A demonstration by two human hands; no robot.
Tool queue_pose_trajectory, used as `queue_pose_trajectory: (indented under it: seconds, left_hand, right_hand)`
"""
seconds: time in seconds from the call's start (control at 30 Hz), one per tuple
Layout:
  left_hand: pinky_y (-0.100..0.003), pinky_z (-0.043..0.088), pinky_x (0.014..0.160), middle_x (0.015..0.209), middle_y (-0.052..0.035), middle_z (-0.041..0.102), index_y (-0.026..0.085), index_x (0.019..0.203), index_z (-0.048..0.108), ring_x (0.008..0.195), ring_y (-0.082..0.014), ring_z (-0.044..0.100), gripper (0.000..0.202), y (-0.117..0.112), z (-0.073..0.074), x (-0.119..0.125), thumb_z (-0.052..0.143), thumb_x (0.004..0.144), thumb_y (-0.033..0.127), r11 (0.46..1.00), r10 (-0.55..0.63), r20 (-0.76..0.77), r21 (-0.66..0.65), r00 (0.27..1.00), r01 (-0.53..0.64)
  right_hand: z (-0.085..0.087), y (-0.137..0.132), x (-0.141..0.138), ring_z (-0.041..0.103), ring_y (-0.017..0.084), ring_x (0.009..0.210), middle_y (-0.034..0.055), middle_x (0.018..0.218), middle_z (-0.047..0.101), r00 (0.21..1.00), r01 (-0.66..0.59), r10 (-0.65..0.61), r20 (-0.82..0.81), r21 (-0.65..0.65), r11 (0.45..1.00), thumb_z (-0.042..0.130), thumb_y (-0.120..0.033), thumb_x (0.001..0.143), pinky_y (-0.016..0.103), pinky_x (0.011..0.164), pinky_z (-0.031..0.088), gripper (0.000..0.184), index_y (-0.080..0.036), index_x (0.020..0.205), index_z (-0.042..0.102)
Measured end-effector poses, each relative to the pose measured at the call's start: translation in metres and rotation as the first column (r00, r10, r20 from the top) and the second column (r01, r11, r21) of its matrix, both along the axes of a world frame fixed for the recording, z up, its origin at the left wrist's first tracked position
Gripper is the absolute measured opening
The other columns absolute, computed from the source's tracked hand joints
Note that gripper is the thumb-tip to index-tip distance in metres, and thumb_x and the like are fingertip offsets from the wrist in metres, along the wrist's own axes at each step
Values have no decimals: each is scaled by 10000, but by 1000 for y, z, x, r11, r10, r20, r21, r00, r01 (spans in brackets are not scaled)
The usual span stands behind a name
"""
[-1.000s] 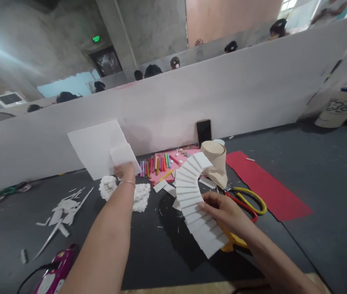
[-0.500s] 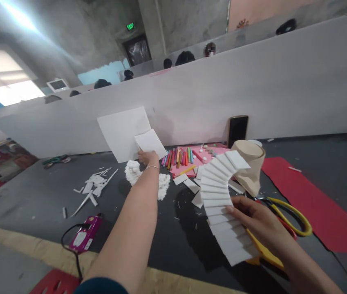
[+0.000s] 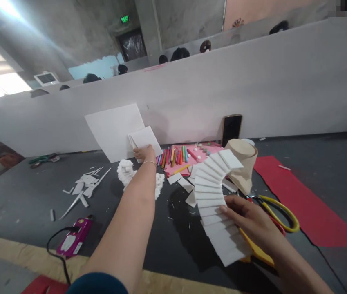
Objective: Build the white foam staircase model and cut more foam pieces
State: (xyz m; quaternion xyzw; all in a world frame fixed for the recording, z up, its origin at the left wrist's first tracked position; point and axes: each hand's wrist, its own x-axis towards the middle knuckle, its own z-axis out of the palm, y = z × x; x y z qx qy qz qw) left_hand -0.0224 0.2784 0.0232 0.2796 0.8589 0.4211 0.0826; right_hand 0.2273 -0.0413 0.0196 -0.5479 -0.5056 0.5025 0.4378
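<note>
My left hand [image 3: 144,153] reaches far forward and is closed on a small stack of white sheets [image 3: 145,139], lifted in front of a large white board [image 3: 113,128] that leans on the partition. My right hand [image 3: 248,220] grips a curved white paper staircase model [image 3: 214,196], holding it above the dark table. The staircase's top meets a beige paper cylinder [image 3: 243,163]. White fluffy clumps [image 3: 127,173] lie just below my left wrist.
Coloured markers [image 3: 173,156] lie on pink paper by a propped phone [image 3: 231,128]. Yellow scissors [image 3: 279,210] and a red sheet [image 3: 302,204] are to the right. White paper scraps [image 3: 84,190] and a magenta glue gun [image 3: 73,241] lie left. Other people's heads show behind the partition [image 3: 253,81].
My left hand has lifted the small white sheets a little and they now fan apart. The staircase stays in my right hand. The view shifted slightly.
</note>
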Motion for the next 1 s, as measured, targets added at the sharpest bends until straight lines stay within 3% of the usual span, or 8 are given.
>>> queue_pose_trajectory:
  seconds: [0.2, 0.3, 0.5, 0.7, 0.83, 0.93, 1.0]
  left_hand:
    - [-562, 411, 1011, 1422, -288, 355, 171, 1369, 243, 1375, -397, 333, 922, 0, -1, 5, 797, 679, 431, 1000, -25, -26, 11, 999, 26]
    - [-563, 390, 1036, 1415, -282, 364, 172, 1356, 260, 1375, -393, 340, 898, 0, 1, 7, 805, 679, 399, 999, -36, -30, 14, 999, 36]
    - [-518, 389, 1051, 1314, -244, 484, 175, 1243, 373, 1316, -360, 444, 632, -3, 7, 7, 754, 748, 270, 996, -68, -13, 55, 998, 68]
    - [-472, 347, 1101, 1326, -259, 513, 116, 1175, 486, 1338, -337, 452, 278, -11, 16, 11, 511, 911, 197, 969, -197, 61, 162, 978, 185]
    - [-369, 365, 1107, 1378, -195, 528, 119, 1280, 477, 1344, -256, 464, 337, -36, 30, 28, 431, 963, 224, 866, -449, 128, 305, 884, 396]
    - [-329, 481, 990, 1253, -126, 644, 153, 1225, 551, 1157, -218, 615, 303, -79, 32, 41, 501, 934, 222, 732, -666, 218, 377, 714, 567]
    - [-340, 516, 945, 1163, -106, 696, 153, 1178, 597, 1064, -207, 658, 282, -118, 25, 46, 522, 907, 169, 652, -758, 301, 398, 579, 645]
  right_hand:
    - [-9, 1, 1, 661, 215, 816, 61, 881, 719, 993, -71, 69, -91, -28, 997, 656, -561, 798, 280, 693, 501, 416, -184, 973, 666]
    - [-11, 1, 1, 651, 208, 797, 46, 848, 710, 996, -55, 52, -76, -29, 998, 660, -534, 805, 276, 677, 487, 392, -184, 979, 664]
    - [-8, 1, 1, 638, 186, 750, 35, 844, 708, 994, -52, 48, -102, -41, 998, 634, -472, 841, 269, 645, 474, 304, -193, 959, 659]
    - [-6, 1, 0, 641, 188, 774, 30, 852, 708, 995, -27, 24, -94, -31, 999, 645, -434, 827, 273, 673, 482, 268, -193, 942, 662]
    - [-1, 0, 2, 646, 195, 791, 38, 873, 718, 995, 9, -10, -100, -15, 1000, 651, -445, 818, 282, 687, 487, 296, -191, 966, 678]
    - [1, 0, 3, 640, 190, 771, 38, 873, 723, 993, 78, -77, -94, 11, 997, 662, -456, 797, 282, 676, 481, 315, -185, 954, 695]
    - [0, 0, 3, 637, 185, 739, 36, 863, 727, 990, 107, -105, -96, 13, 994, 664, -463, 789, 281, 651, 478, 322, -186, 949, 701]
